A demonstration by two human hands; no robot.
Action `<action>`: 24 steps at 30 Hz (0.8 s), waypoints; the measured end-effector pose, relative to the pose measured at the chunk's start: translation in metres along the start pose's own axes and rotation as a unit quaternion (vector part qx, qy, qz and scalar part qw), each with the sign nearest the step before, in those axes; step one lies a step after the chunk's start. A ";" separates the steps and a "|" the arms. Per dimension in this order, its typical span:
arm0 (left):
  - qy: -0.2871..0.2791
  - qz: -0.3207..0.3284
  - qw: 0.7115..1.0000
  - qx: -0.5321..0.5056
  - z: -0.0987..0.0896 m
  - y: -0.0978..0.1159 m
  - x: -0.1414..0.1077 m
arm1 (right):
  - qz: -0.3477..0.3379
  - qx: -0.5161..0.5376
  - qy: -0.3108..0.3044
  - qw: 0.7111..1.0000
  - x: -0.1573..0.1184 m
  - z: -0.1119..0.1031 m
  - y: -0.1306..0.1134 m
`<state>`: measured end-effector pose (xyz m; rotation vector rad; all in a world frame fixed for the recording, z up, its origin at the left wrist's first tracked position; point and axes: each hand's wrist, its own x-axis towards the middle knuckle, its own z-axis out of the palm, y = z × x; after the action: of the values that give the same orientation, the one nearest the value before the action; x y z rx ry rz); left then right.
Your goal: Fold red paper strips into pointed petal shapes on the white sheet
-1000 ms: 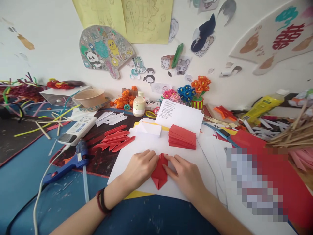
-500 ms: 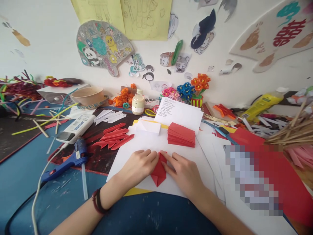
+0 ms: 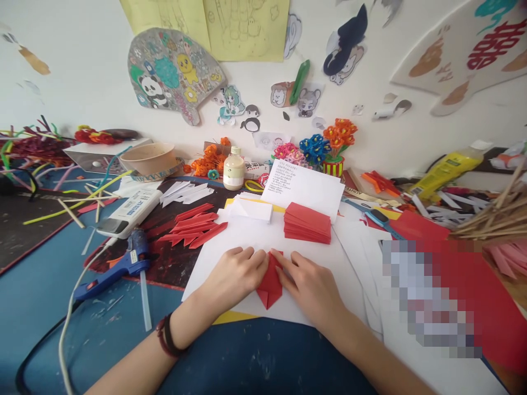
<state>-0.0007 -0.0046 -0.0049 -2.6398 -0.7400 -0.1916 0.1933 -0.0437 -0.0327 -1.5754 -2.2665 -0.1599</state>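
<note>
A small red paper (image 3: 270,282) with a folded, pointed lower end lies on the white sheets (image 3: 242,241). My left hand (image 3: 242,272) has its fingers curled over the paper's left side, gripping it. From the right, my right hand (image 3: 308,280) reaches in with index finger and thumb on the paper's top and right edge, the fingers apart. Behind my hands sit a stack of red paper pieces (image 3: 307,223) and a stack of white pieces (image 3: 252,210). Several folded red strips (image 3: 193,226) rest to the left on a dark mat.
A blue glue gun (image 3: 113,274) with a cable and a white device (image 3: 130,213) lie at the left. Behind are a bottle (image 3: 234,171), a bowl (image 3: 148,158) and a written white card (image 3: 302,189). A smartwatch (image 3: 377,216) and red sheets (image 3: 489,307) are at the right.
My right index finger has moved slightly left, toward the top of the red paper. The whole view has shifted a little; my left hand keeps its hold.
</note>
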 end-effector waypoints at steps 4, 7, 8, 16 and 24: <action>-0.007 -0.010 1.000 0.006 -0.001 0.000 -0.001 | -0.003 -0.017 -0.007 1.000 0.000 -0.002 -0.001; -0.003 -0.012 1.000 0.011 -0.001 0.001 -0.001 | -0.003 -0.030 -0.016 0.999 0.001 -0.003 -0.002; -0.001 -0.012 1.000 0.011 -0.001 0.001 -0.001 | -0.004 -0.035 -0.018 0.999 0.001 -0.003 -0.002; -0.009 -0.022 1.000 -0.010 -0.002 0.001 0.001 | -0.013 -0.075 -0.006 0.997 0.001 -0.002 -0.004; -0.035 -0.043 0.998 -0.039 -0.005 0.000 0.002 | -0.020 -0.068 0.015 0.997 -0.001 -0.001 -0.005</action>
<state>0.0005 -0.0055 -0.0003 -2.7031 -0.8866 -0.1569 0.1895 -0.0462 -0.0317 -1.5839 -2.3075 -0.3542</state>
